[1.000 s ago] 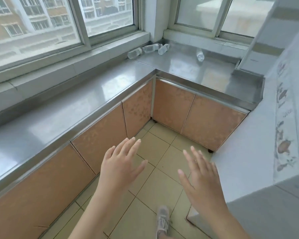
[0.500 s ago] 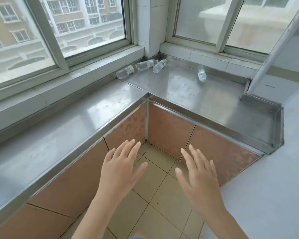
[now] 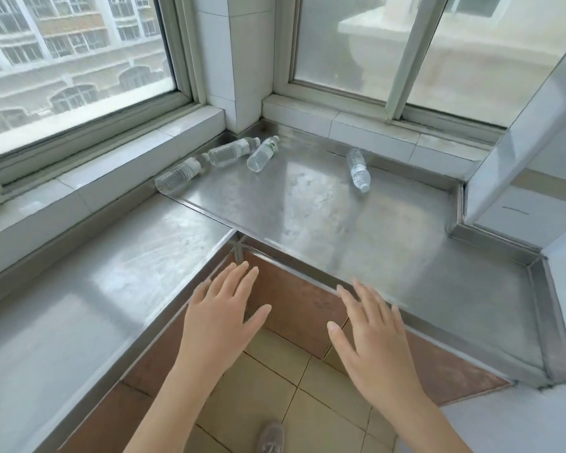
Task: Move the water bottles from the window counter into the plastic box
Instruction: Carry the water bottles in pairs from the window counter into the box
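Stainless-steel counter (image 3: 307,217) runs in an L beneath two windows, meeting at a tiled corner pillar (image 3: 239,60). Four clear water bottles lie on their sides at the counter's far edge: three clustered in the inner corner below the pillar, namely the left bottle (image 3: 178,174), middle bottle (image 3: 231,152) and angled bottle (image 3: 262,154); a fourth bottle (image 3: 358,169) lies apart along the right-hand sill. Left hand (image 3: 219,318) and right hand (image 3: 370,338) hover over the counter's near edge, fingers extended and loose, grasping nothing. Brown cabinet fronts (image 3: 294,302) sit under the counter; beige floor tiles (image 3: 258,387) and one shoe (image 3: 271,438) below.
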Demonstrator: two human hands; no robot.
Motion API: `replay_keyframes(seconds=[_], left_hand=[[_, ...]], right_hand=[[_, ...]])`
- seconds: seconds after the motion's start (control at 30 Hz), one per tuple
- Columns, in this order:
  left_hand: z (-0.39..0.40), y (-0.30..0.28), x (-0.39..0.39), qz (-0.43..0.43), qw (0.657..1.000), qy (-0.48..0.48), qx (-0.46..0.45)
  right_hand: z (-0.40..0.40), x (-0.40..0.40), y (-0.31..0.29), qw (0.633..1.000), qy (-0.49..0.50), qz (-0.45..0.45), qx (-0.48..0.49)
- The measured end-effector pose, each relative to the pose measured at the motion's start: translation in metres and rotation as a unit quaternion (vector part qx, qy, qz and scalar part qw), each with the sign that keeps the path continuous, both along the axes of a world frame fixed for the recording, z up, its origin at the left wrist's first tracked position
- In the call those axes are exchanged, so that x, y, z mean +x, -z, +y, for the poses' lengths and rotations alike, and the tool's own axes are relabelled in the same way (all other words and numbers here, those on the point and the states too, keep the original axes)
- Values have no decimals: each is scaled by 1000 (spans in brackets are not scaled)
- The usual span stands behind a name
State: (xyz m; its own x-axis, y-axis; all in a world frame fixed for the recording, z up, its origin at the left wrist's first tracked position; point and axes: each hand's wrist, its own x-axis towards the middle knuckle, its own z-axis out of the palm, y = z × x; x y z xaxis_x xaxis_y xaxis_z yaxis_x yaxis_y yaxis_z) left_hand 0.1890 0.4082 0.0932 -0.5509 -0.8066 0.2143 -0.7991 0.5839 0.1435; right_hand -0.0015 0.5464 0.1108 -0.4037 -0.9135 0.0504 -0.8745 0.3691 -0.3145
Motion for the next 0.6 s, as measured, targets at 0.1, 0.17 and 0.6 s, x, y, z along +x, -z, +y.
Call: replay_keyframes(seconds=[0.1, 0.17, 0.6], left_hand=[[-51, -4, -31, 9, 1000, 12, -3], [-81, -7, -50, 8, 1000, 14, -2], [-270, 14, -150, -1, 999, -33, -2]], right_hand=[[-44, -29, -5, 1000, 15, -3, 10], [-71, -47, -6, 1000, 17, -7, 11], [-294, -161, 21, 999, -32, -8, 11]])
